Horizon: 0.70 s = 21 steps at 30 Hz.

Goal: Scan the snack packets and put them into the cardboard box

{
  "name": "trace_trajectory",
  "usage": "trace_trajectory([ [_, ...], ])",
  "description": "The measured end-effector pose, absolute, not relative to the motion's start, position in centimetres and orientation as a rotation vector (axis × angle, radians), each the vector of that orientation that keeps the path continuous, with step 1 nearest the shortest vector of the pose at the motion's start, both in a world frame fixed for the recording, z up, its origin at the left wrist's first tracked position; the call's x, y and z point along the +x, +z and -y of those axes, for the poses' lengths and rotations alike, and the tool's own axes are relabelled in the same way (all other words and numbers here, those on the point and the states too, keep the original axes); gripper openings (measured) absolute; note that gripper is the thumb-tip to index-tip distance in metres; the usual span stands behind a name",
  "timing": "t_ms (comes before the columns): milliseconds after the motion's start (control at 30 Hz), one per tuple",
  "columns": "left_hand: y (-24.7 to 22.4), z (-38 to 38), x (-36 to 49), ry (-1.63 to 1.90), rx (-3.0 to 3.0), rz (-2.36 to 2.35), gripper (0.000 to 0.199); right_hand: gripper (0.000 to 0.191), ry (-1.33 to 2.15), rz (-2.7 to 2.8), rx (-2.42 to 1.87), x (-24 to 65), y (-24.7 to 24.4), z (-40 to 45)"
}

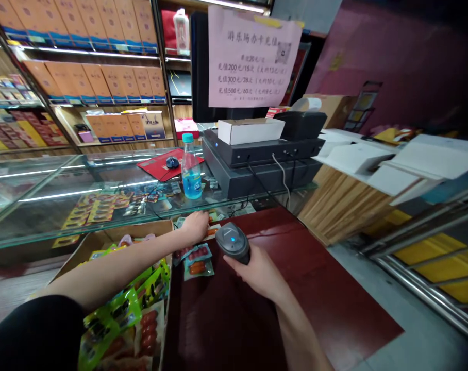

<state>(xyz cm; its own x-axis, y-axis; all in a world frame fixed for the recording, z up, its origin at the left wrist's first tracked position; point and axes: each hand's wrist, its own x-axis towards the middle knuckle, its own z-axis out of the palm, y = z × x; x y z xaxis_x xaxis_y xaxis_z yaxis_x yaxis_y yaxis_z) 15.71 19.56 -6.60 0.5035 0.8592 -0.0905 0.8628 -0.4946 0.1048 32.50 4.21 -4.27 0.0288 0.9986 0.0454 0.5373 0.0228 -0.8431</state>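
A dark grey handheld scanner (232, 240) with a small blue light is gripped in my right hand (259, 270), above the dark red tabletop (226, 319). My left hand (196, 227) reaches over the cardboard box to the table's far left part, its fingers closed at a small orange-and-clear packet (212, 232). Sealed snack packets (198, 267) with reddish and orange pieces lie just below that hand. Under my left forearm, the open cardboard box (167, 288) holds green packets (121, 309) and packs of sausage-like pieces (149, 330).
Behind the table runs a glass counter (114, 221) with a blue-liquid bottle (191, 175), a mouse (172, 162) on a red mat (156, 165), and a monitor bearing a pink sign (253, 62). Dark machines (257, 170) carry a white box (251, 131). Metal rails (419, 278) stand right.
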Motion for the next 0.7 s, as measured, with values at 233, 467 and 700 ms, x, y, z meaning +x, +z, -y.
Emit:
trace_trajectory([
  [233,-7.7,-20.6,16.3,-0.232,2.639,-1.498,0.023,0.035,0.854,1.606,-1.597,33.0,-4.4,-4.6],
  [467,-7.0,-17.7,15.0,-0.142,2.691,-1.272,0.042,0.035,0.798,1.606,-1.610,32.6,-3.4,-3.0],
  [700,-2.4,-13.9,11.1,0.316,2.591,-1.182,0.028,0.038,0.769,1.598,-1.584,30.5,-1.4,0.9],
])
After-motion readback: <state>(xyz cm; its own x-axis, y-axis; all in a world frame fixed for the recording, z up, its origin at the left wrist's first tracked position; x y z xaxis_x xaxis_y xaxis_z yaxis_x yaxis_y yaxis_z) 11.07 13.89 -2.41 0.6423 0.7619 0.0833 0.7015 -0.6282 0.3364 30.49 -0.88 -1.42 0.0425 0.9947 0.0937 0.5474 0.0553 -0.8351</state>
